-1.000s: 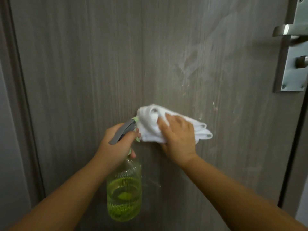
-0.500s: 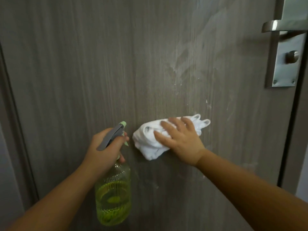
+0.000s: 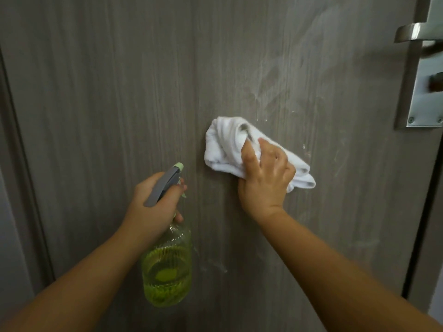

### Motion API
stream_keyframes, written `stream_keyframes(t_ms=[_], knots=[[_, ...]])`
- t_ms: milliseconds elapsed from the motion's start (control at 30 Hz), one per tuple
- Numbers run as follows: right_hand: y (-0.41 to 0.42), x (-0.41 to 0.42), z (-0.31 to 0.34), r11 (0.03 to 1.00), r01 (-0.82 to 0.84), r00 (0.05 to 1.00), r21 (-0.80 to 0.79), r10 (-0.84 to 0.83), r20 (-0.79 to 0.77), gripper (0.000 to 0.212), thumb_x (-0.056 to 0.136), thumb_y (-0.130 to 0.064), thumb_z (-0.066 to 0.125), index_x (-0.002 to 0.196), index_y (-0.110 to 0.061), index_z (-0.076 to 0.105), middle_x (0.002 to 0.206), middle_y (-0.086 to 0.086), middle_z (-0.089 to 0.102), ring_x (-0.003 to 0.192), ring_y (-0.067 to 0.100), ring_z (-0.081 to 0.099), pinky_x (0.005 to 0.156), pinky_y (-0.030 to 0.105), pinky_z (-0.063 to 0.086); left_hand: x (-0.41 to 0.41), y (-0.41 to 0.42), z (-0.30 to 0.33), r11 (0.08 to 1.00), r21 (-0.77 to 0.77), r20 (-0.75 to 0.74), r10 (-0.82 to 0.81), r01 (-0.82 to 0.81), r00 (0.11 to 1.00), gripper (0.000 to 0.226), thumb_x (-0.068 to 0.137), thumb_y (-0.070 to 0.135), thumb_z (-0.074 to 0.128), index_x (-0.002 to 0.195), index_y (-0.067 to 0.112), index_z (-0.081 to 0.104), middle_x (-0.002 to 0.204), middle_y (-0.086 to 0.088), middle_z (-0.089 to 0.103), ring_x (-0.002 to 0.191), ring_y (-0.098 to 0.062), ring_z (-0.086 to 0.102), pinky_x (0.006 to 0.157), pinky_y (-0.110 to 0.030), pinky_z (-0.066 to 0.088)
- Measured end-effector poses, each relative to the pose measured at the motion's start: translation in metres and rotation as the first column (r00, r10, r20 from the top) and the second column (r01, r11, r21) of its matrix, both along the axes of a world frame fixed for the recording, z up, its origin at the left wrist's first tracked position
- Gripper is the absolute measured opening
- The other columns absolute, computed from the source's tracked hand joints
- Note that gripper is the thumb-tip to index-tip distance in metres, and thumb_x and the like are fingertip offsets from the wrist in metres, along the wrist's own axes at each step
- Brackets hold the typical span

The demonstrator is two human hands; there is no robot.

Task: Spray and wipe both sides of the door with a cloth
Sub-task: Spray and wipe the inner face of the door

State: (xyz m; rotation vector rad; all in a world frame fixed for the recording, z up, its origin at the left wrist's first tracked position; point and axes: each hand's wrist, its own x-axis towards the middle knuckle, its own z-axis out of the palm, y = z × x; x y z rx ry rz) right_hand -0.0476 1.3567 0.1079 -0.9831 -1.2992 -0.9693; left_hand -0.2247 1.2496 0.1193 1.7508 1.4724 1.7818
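A grey wood-grain door [image 3: 119, 92] fills the view, with pale wet smears on its right half. My right hand [image 3: 265, 178] grips a bunched white cloth [image 3: 227, 144] and presses it against the door near the middle. My left hand [image 3: 153, 204] holds a clear spray bottle [image 3: 166, 269] of yellow-green liquid by its neck. The bottle's grey trigger head and green nozzle point at the door, just left of the cloth.
A metal lever handle [image 3: 412, 32] on a steel lock plate [image 3: 424, 92] sits at the upper right. The door frame [image 3: 21, 164] runs down the left side. The door's dark edge gap [image 3: 422, 212] runs down the right.
My right hand swept the cloth to the right and down, then back up; its fingers now curl into the cloth instead of lying flat. The bottle stayed beside it.
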Motion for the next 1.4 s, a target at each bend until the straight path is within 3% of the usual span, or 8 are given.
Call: stream_keyframes(t_ms=[333, 533, 733, 967, 1067, 1200, 1300, 1400], knots=[[-0.037, -0.007, -0.055, 0.909, -0.083, 0.965, -0.408, 0.177, 0.196, 0.063, 0.064, -0.024, 0.067, 0.123, -0.023, 0.044, 0.109, 0.009, 0.061, 0.089, 0.033, 0.058, 0.068, 0.043, 0.047, 0.001, -0.017, -0.005, 0.999, -0.015, 0.058, -0.047, 0.048, 0.997, 0.017, 0.085, 0.009, 0.068, 0.093, -0.002, 0.059, 0.064, -0.006, 0.055, 0.039, -0.009, 0.057, 0.041, -0.014, 0.042], [-0.071, -0.017, 0.018, 0.379, -0.837, 0.547, -0.395, 0.578, -0.606, 0.028, 0.084, -0.022, 0.058, 0.108, -0.011, 0.050, 0.100, 0.004, 0.060, 0.089, 0.014, 0.060, 0.074, 0.032, 0.051, 0.008, -0.034, 0.000, 0.995, -0.008, 0.086, -0.098, 0.099, 0.991, 0.039, 0.072, 0.026, 0.082, 0.094, 0.004, 0.060, 0.076, -0.002, 0.063, 0.049, -0.014, 0.061, 0.049, -0.024, 0.049], [-0.096, -0.045, 0.057, -0.023, -0.972, 0.222, -0.235, 0.261, -0.940, 0.058, 0.082, -0.024, 0.070, 0.131, -0.007, 0.044, 0.120, 0.014, 0.059, 0.102, 0.029, 0.062, 0.088, 0.042, 0.053, 0.008, -0.059, 0.016, 0.968, 0.008, 0.087, -0.251, 0.251, 0.964, 0.057, 0.053, 0.050, 0.079, 0.093, 0.015, 0.059, 0.071, 0.014, 0.063, 0.066, 0.000, 0.061, 0.058, -0.014, 0.048], [-0.115, -0.059, 0.080, 0.044, -0.948, 0.318, -0.316, 0.220, -0.922, 0.050, 0.089, -0.039, 0.057, 0.126, -0.006, 0.051, 0.110, 0.016, 0.064, 0.099, 0.032, 0.065, 0.090, 0.042, 0.053, -0.003, -0.076, 0.016, 0.959, 0.011, -0.012, -0.283, 0.283, 0.959, 0.057, 0.051, 0.046, 0.076, 0.097, 0.018, 0.058, 0.081, 0.010, 0.068, 0.075, -0.002, 0.067, 0.063, -0.016, 0.053], [-0.125, -0.057, 0.075, -0.048, -0.972, 0.209, -0.232, 0.285, -0.935, 0.061, 0.086, -0.032, 0.062, 0.136, -0.012, 0.033, 0.116, 0.017, 0.059, 0.101, 0.032, 0.064, 0.090, 0.048, 0.053, -0.012, -0.075, 0.020, 0.967, 0.092, 0.067, -0.242, 0.236, 0.968, 0.031, 0.070, 0.029, 0.072, 0.095, 0.015, 0.061, 0.082, 0.004, 0.066, 0.071, 0.000, 0.065, 0.060, -0.013, 0.051], [-0.140, -0.047, 0.077, -0.048, -0.901, 0.363, -0.431, 0.462, -0.809, 0.083, 0.085, -0.010, 0.065, 0.146, -0.013, 0.009, 0.103, 0.011, 0.060, 0.088, 0.021, 0.065, 0.077, 0.037, 0.056, -0.020, -0.078, 0.032, 0.974, 0.069, 0.233, -0.227, 0.217, 0.945, 0.012, 0.090, 0.008, 0.059, 0.095, 0.015, 0.068, 0.087, 0.000, 0.071, 0.079, -0.005, 0.069, 0.067, -0.019, 0.056], [-0.145, -0.044, 0.078, 0.034, -0.731, 0.591, -0.681, 0.532, -0.607, 0.026, 0.089, -0.017, 0.065, 0.108, -0.008, 0.050, 0.097, 0.015, 0.066, 0.088, 0.025, 0.067, 0.080, 0.038, 0.053, -0.024, -0.081, 0.040, 0.980, 0.036, 0.376, -0.195, 0.196, 0.906, 0.018, 0.090, 0.012, 0.057, 0.083, 0.022, 0.069, 0.075, 0.005, 0.074, 0.077, -0.013, 0.071, 0.072, -0.030, 0.056], [-0.143, -0.043, 0.069, -0.195, -0.665, 0.553, -0.720, 0.520, -0.652, 0.030, 0.086, -0.042, 0.066, 0.095, -0.014, 0.061, 0.095, 0.004, 0.070, 0.080, 0.015, 0.066, 0.071, 0.028, 0.052, -0.029, -0.083, 0.044, 0.980, -0.009, 0.472, -0.172, 0.200, 0.865, 0.018, 0.088, 0.014, 0.058, 0.074, 0.022, 0.066, 0.061, 0.005, 0.069, 0.072, -0.018, 0.066, 0.070, -0.034, 0.051]])
